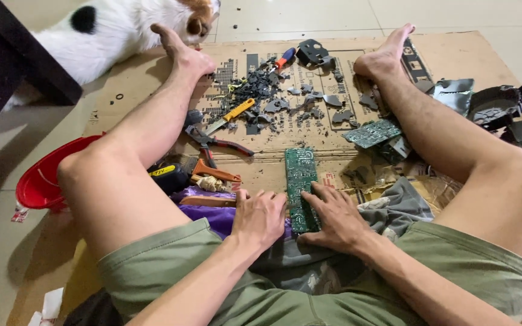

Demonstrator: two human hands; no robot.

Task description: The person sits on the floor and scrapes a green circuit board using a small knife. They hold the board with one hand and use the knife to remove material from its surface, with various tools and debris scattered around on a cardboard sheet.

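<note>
I sit on flattened cardboard (478,54) with my legs spread. A long green circuit board (300,175) lies between them, pointing away from me. My left hand (260,216) rests flat at its left edge, fingers touching the board and a purple cloth (209,211). My right hand (336,218) lies spread over the board's near end and right side, pressing on it. Neither hand grips a tool.
Pliers (215,143), a yellow-handled screwdriver (232,116), an orange-handled tool (212,172) and black plastic fragments (261,87) lie ahead. A second green board (373,133) sits right. A red bowl (43,181) is left, black casing parts (502,105) right, a white animal (122,30) beyond my left foot.
</note>
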